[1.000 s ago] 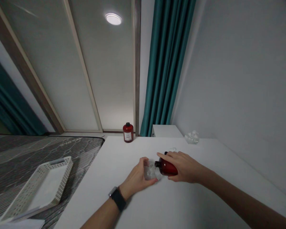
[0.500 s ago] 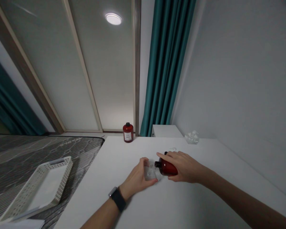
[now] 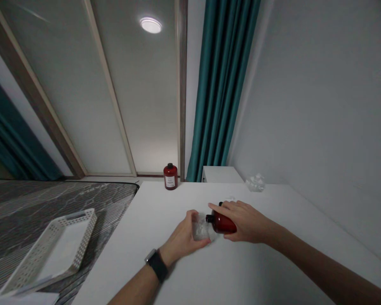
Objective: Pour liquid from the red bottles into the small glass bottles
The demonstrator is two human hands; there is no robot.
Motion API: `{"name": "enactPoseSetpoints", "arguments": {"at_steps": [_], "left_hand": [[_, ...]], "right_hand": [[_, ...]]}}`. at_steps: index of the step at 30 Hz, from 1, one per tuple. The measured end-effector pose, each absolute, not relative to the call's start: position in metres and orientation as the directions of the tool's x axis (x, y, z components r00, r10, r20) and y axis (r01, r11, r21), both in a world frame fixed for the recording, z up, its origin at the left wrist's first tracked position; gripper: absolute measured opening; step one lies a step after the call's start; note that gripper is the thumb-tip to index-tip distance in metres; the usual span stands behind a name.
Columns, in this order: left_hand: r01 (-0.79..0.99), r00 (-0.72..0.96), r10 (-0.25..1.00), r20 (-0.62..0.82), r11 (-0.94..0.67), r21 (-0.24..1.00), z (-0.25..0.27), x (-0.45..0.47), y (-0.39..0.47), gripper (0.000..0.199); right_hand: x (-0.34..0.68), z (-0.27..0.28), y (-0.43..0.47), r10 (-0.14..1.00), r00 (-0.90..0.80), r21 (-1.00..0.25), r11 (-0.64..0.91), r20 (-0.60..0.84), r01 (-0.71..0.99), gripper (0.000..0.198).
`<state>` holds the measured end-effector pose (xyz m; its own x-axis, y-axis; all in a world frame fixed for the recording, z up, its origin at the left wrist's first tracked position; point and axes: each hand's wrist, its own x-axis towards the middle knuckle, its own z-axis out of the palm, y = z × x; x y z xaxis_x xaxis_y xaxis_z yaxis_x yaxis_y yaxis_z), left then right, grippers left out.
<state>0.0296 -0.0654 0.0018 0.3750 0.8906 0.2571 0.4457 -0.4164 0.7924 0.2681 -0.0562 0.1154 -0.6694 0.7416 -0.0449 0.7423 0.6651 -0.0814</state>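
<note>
My right hand (image 3: 244,220) is wrapped round a dark red bottle (image 3: 225,224), tipped on its side with its black neck pointing left. The neck is over a clear container (image 3: 200,228), which my left hand (image 3: 190,233) grips between thumb and fingers on the white table (image 3: 178,275). Whether liquid is flowing from the neck is too small to tell. Just behind the tilted bottle a small black piece (image 3: 221,203) shows, partly hidden by my right hand. A second red bottle (image 3: 170,177) with a black cap and white label stands upright at the table's far edge.
Crumpled clear plastic (image 3: 255,183) lies at the far right of the table by the wall. To the left, a white perforated basket (image 3: 55,245) sits on a grey patterned surface (image 3: 108,207). Beyond the far edge stands a white cabinet (image 3: 221,173) beside a teal curtain (image 3: 222,93).
</note>
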Motion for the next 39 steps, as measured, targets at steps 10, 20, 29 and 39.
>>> {"name": "enactPoseSetpoints", "arguments": {"at_steps": [10,20,29,39], "left_hand": [[0.422,0.428,0.867,0.254,-0.440,0.792,0.0065,0.0271,-0.0652,0.075],[0.353,0.515,0.765,0.387,-0.600,0.718,0.0074,0.0259,-0.0616,0.059],[0.340,0.523,0.768,0.369,-0.585,0.736,0.0071,0.0254,-0.0606,0.055],[0.334,0.528,0.766,0.366,-0.583,0.740,0.0102,0.0249,-0.0623,0.054]], "right_hand": [[0.2693,0.1138,-0.0561,0.736,-0.675,-0.093,0.669,-0.052,0.737,0.089],[0.2695,0.1142,-0.0561,0.729,-0.683,-0.097,0.677,-0.053,0.730,0.089],[0.2688,0.1153,-0.0551,0.733,-0.676,-0.090,0.670,-0.073,0.736,0.091],[0.2706,0.1141,-0.0543,0.722,-0.690,-0.083,0.686,-0.050,0.723,0.089]]}}
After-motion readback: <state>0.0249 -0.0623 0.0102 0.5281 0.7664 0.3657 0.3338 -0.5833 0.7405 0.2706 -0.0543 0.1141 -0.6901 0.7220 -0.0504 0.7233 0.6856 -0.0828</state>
